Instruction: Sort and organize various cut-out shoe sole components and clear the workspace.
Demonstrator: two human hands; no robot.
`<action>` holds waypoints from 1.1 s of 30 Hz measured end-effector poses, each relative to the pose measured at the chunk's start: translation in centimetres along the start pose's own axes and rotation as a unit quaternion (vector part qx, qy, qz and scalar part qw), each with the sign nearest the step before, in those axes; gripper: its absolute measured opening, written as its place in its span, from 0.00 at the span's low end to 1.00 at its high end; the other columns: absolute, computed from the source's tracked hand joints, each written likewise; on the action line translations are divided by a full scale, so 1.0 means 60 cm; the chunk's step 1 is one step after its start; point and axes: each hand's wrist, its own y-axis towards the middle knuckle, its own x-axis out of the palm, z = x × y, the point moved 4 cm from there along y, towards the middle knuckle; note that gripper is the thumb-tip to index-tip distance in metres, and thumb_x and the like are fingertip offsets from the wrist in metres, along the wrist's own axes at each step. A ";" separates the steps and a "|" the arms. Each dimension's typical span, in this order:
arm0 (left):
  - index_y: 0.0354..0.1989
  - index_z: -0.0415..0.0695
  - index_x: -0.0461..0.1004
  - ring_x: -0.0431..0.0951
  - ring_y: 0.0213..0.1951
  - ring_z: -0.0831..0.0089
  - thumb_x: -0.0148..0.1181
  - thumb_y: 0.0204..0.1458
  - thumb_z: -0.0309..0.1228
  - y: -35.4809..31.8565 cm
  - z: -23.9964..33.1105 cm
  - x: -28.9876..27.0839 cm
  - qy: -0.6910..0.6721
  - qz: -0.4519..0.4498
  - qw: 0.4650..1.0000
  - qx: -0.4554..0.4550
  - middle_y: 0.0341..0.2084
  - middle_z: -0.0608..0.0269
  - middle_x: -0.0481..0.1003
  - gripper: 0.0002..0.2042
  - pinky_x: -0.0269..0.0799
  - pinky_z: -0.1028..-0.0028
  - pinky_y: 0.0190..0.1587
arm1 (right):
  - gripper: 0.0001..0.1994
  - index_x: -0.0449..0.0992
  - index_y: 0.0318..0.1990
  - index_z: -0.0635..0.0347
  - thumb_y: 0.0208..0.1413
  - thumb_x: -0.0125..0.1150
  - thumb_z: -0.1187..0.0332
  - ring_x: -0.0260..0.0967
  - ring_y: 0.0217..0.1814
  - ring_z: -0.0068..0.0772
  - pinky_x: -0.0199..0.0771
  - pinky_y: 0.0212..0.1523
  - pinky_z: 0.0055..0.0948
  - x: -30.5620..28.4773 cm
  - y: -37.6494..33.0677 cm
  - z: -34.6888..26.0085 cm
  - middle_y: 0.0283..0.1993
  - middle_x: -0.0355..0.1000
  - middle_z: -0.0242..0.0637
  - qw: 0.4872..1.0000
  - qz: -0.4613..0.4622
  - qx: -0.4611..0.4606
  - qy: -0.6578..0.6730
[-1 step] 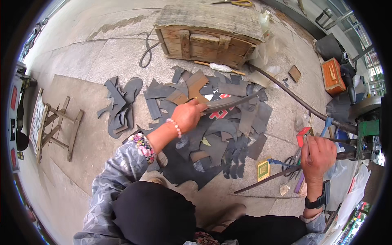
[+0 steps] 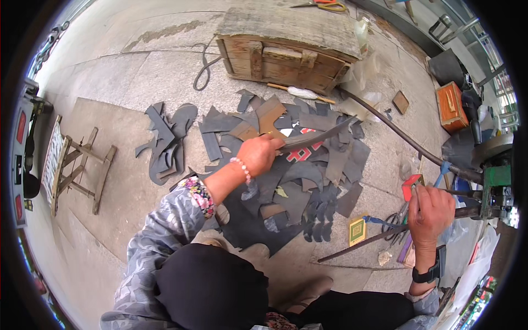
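My left hand [image 2: 261, 157], with a beaded bracelet at its wrist, is closed on the near end of a curved dark strip [image 2: 319, 137]. The strip reaches away to the right over a spread of dark sheet offcuts [image 2: 264, 203]. At the right, my right hand [image 2: 432, 215] is closed, its fingers pressed together; what they hold is hidden. Directly beside that hand runs a long dark bar [image 2: 363, 242], which meets a green metal machine [image 2: 498, 179]. Scissors [image 2: 393, 234] lie just left of the hand, and a red object [image 2: 410, 187] is beyond its fingers.
A wooden chest [image 2: 286, 55] stands at the far side, with orange-handled scissors [image 2: 327, 5] on top. A smaller offcut pile [image 2: 168, 140] and a folding stool [image 2: 82, 165] are at left. A curved dark bar [image 2: 396, 129] stretches from the chest to the machine.
The whole view has shifted slightly. The curved strip in my left hand has tipped a little, its far end rising in the picture. Both hands keep their closed grips.
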 end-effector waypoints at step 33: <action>0.66 0.54 0.55 0.58 0.64 0.52 0.65 0.41 0.38 0.054 -0.169 -0.005 0.253 -0.175 0.950 -0.047 0.65 0.53 0.55 0.40 0.60 0.54 0.58 | 0.07 0.77 0.33 0.59 0.44 0.65 0.73 0.68 0.33 0.36 0.63 0.39 0.34 0.007 0.004 -0.005 0.30 0.73 0.34 0.999 -0.033 0.002 -0.040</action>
